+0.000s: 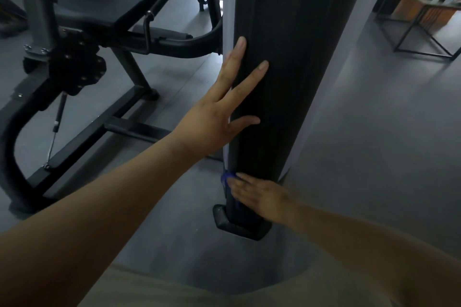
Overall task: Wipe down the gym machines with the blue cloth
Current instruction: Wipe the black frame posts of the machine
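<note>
At the bottom edge of the view, closest to the camera, a pale beige garment (174, 289) covers the person's body, and both bare forearms go forward from it. Low on the right, the right hand (259, 197) lies against the lower end of a tall black column (287, 32) of a gym machine, just above its black rubber foot (234, 225). This hand is blurred, but its fingers look rather straight and flat, so the grip is wide and not closed round anything. The blue cloth (226, 178) is under the fingertips, pressed against the left front edge of the column; only a small part of it shows beyond the fingers.

Higher on the same column, the left hand (217, 112) rests flat on the black surface with its fingers straight and spread apart. Its grip is also wide and it holds nothing. A light grey strip (228, 20) runs along the left edge of the column, beside this hand. The column stands on a grey floor (361, 132).

To the left and further away is another machine with a black padded seat (119, 0) and a dark metal frame (82, 132). Far at the upper right stands a desk (424, 15) with thin black metal legs; the things on it are too blurred to tell.
</note>
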